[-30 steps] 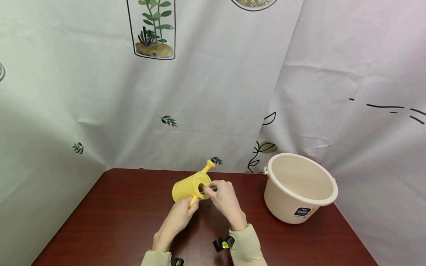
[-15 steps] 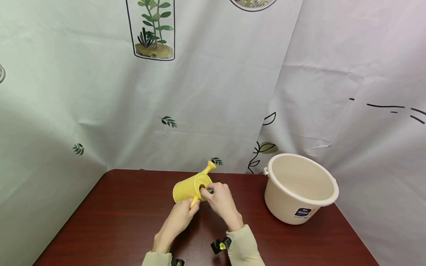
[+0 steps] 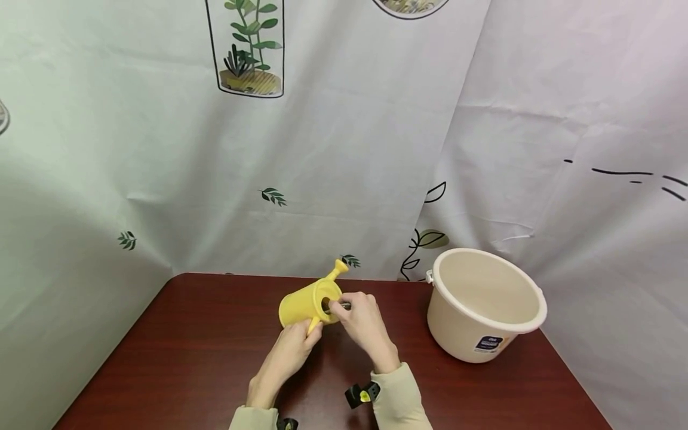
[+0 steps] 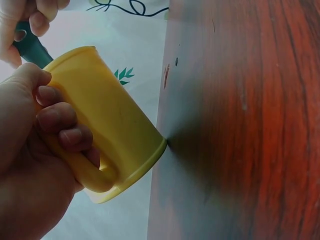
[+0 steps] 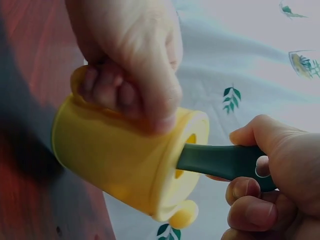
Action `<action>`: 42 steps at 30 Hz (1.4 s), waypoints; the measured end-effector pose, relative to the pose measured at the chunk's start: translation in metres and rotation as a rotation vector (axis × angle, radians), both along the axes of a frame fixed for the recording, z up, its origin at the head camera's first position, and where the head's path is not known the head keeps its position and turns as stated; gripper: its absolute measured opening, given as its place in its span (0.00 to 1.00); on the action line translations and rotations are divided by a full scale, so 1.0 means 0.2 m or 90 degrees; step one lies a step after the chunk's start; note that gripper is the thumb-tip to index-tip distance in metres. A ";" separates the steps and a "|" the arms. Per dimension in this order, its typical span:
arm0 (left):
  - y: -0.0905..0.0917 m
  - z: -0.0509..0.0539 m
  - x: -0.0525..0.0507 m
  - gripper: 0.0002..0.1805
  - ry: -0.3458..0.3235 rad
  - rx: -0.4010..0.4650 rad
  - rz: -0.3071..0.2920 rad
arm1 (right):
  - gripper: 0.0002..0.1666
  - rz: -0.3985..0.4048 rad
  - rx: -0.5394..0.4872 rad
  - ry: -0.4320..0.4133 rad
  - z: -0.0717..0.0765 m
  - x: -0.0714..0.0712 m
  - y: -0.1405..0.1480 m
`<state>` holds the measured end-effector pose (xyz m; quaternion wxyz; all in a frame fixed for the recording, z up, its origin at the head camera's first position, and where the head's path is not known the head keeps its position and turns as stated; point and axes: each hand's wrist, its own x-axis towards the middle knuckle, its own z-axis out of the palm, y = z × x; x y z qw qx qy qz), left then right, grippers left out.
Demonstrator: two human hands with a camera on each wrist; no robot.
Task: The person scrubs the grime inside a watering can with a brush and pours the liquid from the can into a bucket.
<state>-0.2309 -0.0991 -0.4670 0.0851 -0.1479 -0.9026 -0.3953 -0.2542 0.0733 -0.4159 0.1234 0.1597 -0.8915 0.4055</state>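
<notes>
A yellow watering can (image 3: 298,306) is tilted over the table, its opening facing right and its spout pointing up and back. The left hand (image 3: 290,352) grips its handle (image 4: 91,172), fingers curled round it. At the opening, the right hand (image 3: 368,328) pinches a dark green handle (image 5: 215,161) with a hole near its end, between thumb and fingers. The other end of this tool is inside the can and hidden. In the left wrist view, the can's lower edge is close to or on the table; contact cannot be told.
A cream bucket (image 3: 478,334) with a dark label stands at the right of the dark red table (image 3: 177,358). Behind the table hangs a pale cloth (image 3: 344,149) printed with plants. Each wrist wears a small black device.
The right hand with the green handle moved slightly left and down toward the can, then back to the right and up. The left hand and the can have hardly moved.
</notes>
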 end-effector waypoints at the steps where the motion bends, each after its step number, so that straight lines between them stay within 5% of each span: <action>1: 0.00 0.00 0.00 0.22 0.003 -0.001 0.001 | 0.12 -0.001 -0.002 -0.001 0.01 0.00 0.01; 17: 0.00 0.00 -0.01 0.21 0.001 -0.005 0.005 | 0.15 -0.015 -0.021 0.023 0.07 0.01 0.06; 27: 0.00 -0.01 -0.01 0.21 0.000 -0.005 0.005 | 0.13 -0.001 -0.026 0.011 0.01 0.00 0.01; 42: 0.00 0.00 0.00 0.22 -0.002 0.002 0.003 | 0.26 0.008 -0.037 -0.017 -0.06 -0.03 -0.04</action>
